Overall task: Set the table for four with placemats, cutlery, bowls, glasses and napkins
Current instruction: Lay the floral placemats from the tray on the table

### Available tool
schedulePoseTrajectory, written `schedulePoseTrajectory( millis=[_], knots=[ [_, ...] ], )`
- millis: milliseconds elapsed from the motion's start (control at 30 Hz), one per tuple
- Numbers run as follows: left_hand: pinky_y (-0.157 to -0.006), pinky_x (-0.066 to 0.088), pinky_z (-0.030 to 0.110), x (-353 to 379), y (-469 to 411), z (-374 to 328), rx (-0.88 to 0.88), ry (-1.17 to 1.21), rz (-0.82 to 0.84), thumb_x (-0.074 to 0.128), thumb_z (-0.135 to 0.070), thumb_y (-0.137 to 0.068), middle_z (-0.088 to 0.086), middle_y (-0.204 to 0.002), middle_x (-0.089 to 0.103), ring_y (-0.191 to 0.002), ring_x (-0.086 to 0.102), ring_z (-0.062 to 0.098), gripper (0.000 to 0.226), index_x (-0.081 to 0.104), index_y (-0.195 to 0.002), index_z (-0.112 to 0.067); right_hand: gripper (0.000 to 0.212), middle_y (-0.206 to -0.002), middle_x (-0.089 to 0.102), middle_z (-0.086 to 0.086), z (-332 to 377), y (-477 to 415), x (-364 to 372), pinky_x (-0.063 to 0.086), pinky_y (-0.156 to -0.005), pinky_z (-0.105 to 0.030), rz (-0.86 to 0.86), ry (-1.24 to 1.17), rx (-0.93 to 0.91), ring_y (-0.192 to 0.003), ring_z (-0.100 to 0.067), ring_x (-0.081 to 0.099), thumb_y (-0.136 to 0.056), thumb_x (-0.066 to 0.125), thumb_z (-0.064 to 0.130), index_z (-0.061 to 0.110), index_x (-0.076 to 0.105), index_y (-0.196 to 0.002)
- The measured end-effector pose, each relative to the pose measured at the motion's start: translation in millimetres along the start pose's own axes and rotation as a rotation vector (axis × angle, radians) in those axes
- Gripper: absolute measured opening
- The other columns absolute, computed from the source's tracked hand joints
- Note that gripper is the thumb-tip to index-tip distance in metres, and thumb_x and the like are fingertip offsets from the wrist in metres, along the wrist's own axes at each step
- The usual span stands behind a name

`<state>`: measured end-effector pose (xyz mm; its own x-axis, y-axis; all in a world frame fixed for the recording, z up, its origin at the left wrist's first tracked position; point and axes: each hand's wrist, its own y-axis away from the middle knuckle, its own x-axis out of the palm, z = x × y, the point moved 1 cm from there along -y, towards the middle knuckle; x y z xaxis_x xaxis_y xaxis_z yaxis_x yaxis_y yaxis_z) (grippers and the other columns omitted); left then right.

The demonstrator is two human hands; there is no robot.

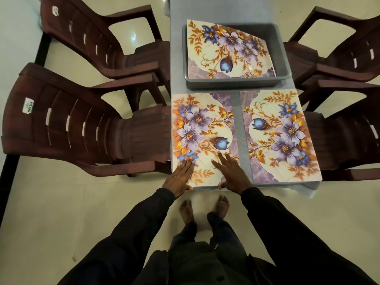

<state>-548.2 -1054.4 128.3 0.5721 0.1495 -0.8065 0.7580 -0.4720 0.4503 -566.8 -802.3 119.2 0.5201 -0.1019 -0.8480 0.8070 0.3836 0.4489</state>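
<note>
Pressing flat on the near-left placemat, we have both hands spread. The left hand lies on the mat's near-left corner. The right hand lies toward its near-right corner. On both, the fingers are straight and the thumbs sit at the near edge, so neither hand grips anything.

We judge the job to be at an early stage. Two mats are down at our end of the table: this one and the near-right placemat. A bare strip of tabletop runs between them. The spare placemat lies tilted in the grey tray, its far-left corner riding up over the rim. We cannot tell whether more lie under it. The two far places have no mats yet, and we see no cutlery, bowls, glasses or napkins anywhere in view.

Four brown plastic chairs stand around the table: the near-left chair, the far-left chair, the far-right chair and the near-right chair. The tray is what stands in our way. It sits just beyond the two laid mats, on the part of the table where the far mats would go. We expect it must be emptied and shifted first.
</note>
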Motion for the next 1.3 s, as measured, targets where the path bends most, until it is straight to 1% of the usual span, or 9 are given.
schedulePoseTrajectory(
  millis=[200, 367, 533, 700, 900, 1000, 1067, 1133, 1300],
  knots=[
    [-0.116, -0.013, 0.026, -0.3, 0.4, -2.6, -0.002, -0.018, -0.005, 0.063, -0.039, -0.097, 0.002, -0.155, -0.027, -0.143, -0.025, 0.019, 0.100, -0.009, -0.159, -0.007, 0.117, -0.170, -0.003, -0.007, -0.8, -0.6, -1.1, 0.013, -0.125, -0.055, -0.003, -0.006, -0.011, -0.156, -0.033, -0.006, -0.072, 0.089, 0.040, 0.028, 0.015, -0.162],
    [-0.116, -0.012, 0.026, 0.4, 1.3, -2.4, -0.004, -0.013, -0.011, 0.063, -0.038, -0.097, 0.007, -0.163, -0.021, -0.143, -0.025, 0.019, 0.099, -0.007, -0.159, -0.006, 0.117, -0.170, -0.002, -0.008, -0.6, -2.4, -2.8, 0.012, -0.125, -0.056, 0.002, -0.001, -0.016, -0.156, -0.034, -0.007, -0.072, 0.089, 0.041, 0.028, 0.015, -0.162],
    [-0.116, -0.012, 0.026, 1.2, 2.2, -1.4, 0.007, 0.011, -0.020, 0.065, -0.035, -0.096, 0.004, -0.159, -0.023, -0.146, -0.023, 0.022, 0.100, -0.006, -0.159, -0.005, 0.117, -0.170, -0.005, -0.010, -0.2, -2.9, -2.5, 0.010, -0.125, -0.058, 0.019, 0.009, -0.021, -0.155, -0.035, -0.009, -0.074, 0.088, 0.041, 0.027, 0.012, -0.162],
    [-0.115, -0.014, 0.026, 3.7, 1.8, 0.8, 0.012, 0.020, -0.030, 0.066, -0.035, -0.096, 0.002, -0.156, -0.025, -0.144, -0.025, 0.020, 0.100, -0.006, -0.159, -0.007, 0.115, -0.170, -0.006, -0.011, 1.3, -2.3, -5.2, 0.009, -0.125, -0.058, 0.023, 0.008, -0.025, -0.155, -0.036, -0.009, -0.076, 0.087, 0.040, 0.025, 0.013, -0.162],
    [-0.120, -0.007, 0.027, 6.0, 1.0, 9.6, 0.039, 0.054, -0.056, 0.071, -0.042, -0.092, 0.001, -0.163, -0.013, -0.150, -0.014, 0.018, 0.103, 0.001, -0.161, -0.010, 0.119, -0.170, 0.002, -0.014, 1.8, 0.3, -3.5, 0.015, -0.124, -0.059, -0.002, 0.032, -0.032, -0.156, -0.039, -0.002, -0.070, 0.091, 0.040, 0.022, 0.017, -0.161],
    [-0.121, -0.003, 0.027, 6.1, 0.7, 12.7, 0.044, 0.058, -0.055, 0.071, -0.046, -0.091, -0.003, -0.163, -0.014, -0.151, -0.014, 0.015, 0.105, 0.000, -0.161, -0.013, 0.119, -0.169, 0.003, -0.015, 2.7, 1.2, -4.2, 0.016, -0.124, -0.058, -0.007, 0.026, -0.036, -0.155, -0.039, 0.000, -0.071, 0.090, 0.038, 0.019, 0.016, -0.161],
    [-0.122, 0.000, 0.029, 6.4, 0.3, 14.0, 0.055, 0.063, -0.063, 0.072, -0.045, -0.090, -0.003, -0.163, -0.013, -0.151, -0.012, 0.016, 0.105, 0.001, -0.161, -0.013, 0.117, -0.169, 0.006, -0.016, 2.3, 2.8, -3.0, 0.018, -0.123, -0.059, -0.026, 0.010, -0.035, -0.155, -0.039, 0.002, -0.071, 0.091, 0.037, 0.018, 0.018, -0.161],
    [-0.122, 0.000, 0.030, 7.1, 0.3, 14.4, 0.059, 0.064, -0.070, 0.073, -0.044, -0.090, -0.002, -0.163, -0.012, -0.151, -0.010, 0.018, 0.105, 0.002, -0.161, -0.013, 0.116, -0.169, 0.007, -0.016, 1.9, 4.4, -0.9, 0.017, -0.124, -0.058, -0.033, 0.000, -0.027, -0.155, -0.039, 0.002, -0.071, 0.090, 0.038, 0.018, 0.019, -0.161],
    [-0.122, 0.002, 0.035, 9.0, -0.1, 14.6, 0.070, 0.072, -0.102, 0.077, -0.043, -0.087, 0.001, -0.165, -0.003, -0.153, -0.004, 0.022, 0.106, 0.008, -0.160, -0.011, 0.117, -0.169, 0.009, -0.016, 2.1, 5.7, 1.5, 0.016, -0.124, -0.057, -0.058, -0.015, -0.024, -0.155, -0.039, 0.004, -0.070, 0.092, 0.036, 0.017, 0.021, -0.161]
  ],
)
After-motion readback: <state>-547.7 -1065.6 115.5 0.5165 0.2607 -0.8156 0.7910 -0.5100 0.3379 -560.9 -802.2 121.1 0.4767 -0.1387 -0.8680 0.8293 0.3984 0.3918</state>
